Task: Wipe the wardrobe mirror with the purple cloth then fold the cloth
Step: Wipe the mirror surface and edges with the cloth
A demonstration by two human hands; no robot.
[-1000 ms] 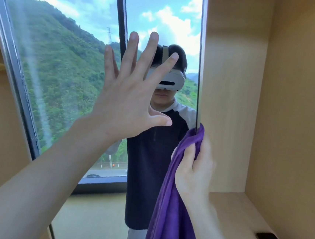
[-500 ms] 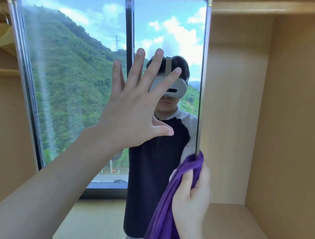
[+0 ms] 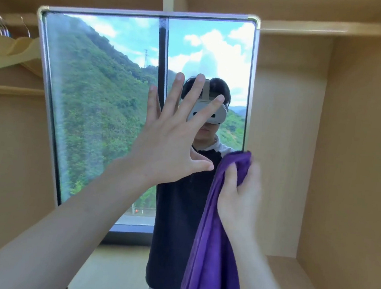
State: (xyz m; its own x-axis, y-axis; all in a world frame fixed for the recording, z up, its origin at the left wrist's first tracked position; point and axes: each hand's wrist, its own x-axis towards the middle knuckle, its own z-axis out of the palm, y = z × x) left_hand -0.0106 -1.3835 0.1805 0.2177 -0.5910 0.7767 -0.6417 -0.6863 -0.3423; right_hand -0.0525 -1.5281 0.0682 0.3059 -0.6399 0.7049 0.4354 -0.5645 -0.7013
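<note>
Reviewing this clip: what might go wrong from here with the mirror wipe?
The left hand, fingers spread, appears pressed on the mirror and may leave prints on the glass. The right hand grips only the top of the purple cloth; the hanging length could drag or slip. A streaky band near the left frame may get missed.

mirror [image 3: 99, 117] centre | left hand [image 3: 173, 142] before it | cloth [image 3: 217, 240] right edge

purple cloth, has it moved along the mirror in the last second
Cannot tell: the camera tilted up. The cloth in the right hand stays bunched against the mirror's right edge.
</note>
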